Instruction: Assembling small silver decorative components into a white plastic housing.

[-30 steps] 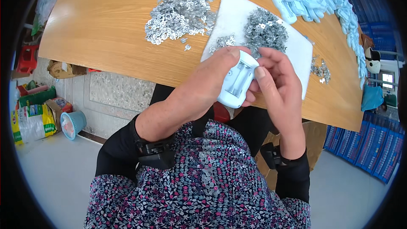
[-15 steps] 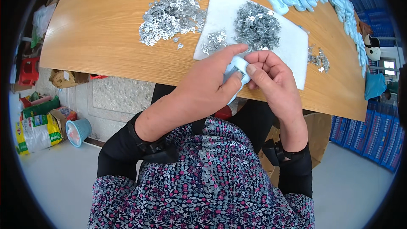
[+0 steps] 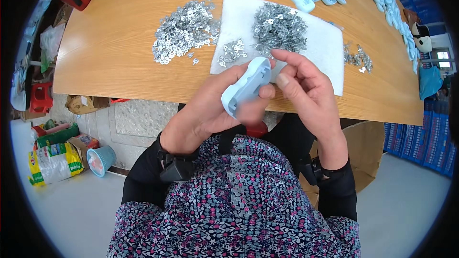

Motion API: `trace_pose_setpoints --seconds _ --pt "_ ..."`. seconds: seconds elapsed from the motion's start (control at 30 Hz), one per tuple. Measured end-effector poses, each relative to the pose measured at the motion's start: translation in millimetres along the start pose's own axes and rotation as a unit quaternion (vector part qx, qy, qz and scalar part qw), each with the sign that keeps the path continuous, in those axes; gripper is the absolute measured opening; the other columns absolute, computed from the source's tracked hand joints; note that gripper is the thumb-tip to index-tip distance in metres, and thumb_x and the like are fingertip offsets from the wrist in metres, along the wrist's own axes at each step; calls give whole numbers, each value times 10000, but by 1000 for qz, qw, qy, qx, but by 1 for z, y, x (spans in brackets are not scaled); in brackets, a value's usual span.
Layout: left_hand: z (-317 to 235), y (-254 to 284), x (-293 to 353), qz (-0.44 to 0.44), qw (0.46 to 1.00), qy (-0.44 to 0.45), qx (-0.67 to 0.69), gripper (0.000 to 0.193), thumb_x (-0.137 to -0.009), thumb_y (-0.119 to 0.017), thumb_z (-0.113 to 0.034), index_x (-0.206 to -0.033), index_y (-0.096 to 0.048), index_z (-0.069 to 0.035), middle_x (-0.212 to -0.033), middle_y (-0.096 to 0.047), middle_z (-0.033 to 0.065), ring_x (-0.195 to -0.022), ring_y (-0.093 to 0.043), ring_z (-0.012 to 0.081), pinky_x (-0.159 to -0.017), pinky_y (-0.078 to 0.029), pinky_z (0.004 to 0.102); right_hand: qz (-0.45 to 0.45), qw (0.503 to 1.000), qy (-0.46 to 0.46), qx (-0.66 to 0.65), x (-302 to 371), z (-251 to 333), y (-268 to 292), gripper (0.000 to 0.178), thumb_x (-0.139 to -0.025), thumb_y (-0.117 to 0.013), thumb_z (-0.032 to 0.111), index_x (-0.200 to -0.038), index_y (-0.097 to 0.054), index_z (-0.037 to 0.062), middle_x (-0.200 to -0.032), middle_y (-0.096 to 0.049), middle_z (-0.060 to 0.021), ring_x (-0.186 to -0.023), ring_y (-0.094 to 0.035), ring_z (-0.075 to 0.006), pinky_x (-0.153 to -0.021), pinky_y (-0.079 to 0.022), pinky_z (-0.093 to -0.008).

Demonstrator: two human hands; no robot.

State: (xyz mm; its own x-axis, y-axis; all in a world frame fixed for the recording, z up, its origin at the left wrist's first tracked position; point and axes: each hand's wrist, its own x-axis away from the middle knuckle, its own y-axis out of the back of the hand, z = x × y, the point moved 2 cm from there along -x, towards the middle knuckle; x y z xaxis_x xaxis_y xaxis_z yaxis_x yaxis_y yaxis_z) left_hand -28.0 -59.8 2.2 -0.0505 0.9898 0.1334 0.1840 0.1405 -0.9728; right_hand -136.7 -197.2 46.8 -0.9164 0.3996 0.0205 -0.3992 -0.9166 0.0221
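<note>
Pale-blue basket beside yellow-green bag; red stool beyond; cardboard box at right.

A light-blue plastic casing, with rounded ends and a wavy long side, sits tilted on edge in the left hand, slanting from lower left to upper right, its recessed face turned rightward and partly hidden by fingers.

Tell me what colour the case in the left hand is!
The case is light blue, best seen in the head view.
</note>
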Motion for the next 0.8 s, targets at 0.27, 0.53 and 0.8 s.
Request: trace_pose_setpoints --seconds 0.27,0.53,0.8 --pt "14 4 -6 24 996 83 15 367 -1073 -305 -321 -1235 -510 -63 -961 -591 84 -583 -485 101 -495 -358 228 21 996 -57 66 -4 -12 18 187 -905 -702 68 -1070 -684 -19 -888 -707 -33 -792 -613 -57 -708 -487 -214" --pt "24 14 -13 51 993 92 50 424 -1076 -295 -369 -1272 -508 -59 -1020 -607 128 -611 -500 107 -495 -352 231 -30 991 -104 81 3 -9 17 191 -907 -689 139 -1029 -705 -8 -900 -713 -63 -830 -619 -85 -754 -507 -267" --pt "25 16 -15 82 990 87 71 495 -1079 -269 -407 -1299 -500 -28 -1054 -613 155 -626 -508 118 -501 -371 246 -41 996 -66 37 5 -14 19 190 -924 -675 142 -1042 -696 -4 -907 -712 -60 -815 -636 -86 -737 -521 -254"
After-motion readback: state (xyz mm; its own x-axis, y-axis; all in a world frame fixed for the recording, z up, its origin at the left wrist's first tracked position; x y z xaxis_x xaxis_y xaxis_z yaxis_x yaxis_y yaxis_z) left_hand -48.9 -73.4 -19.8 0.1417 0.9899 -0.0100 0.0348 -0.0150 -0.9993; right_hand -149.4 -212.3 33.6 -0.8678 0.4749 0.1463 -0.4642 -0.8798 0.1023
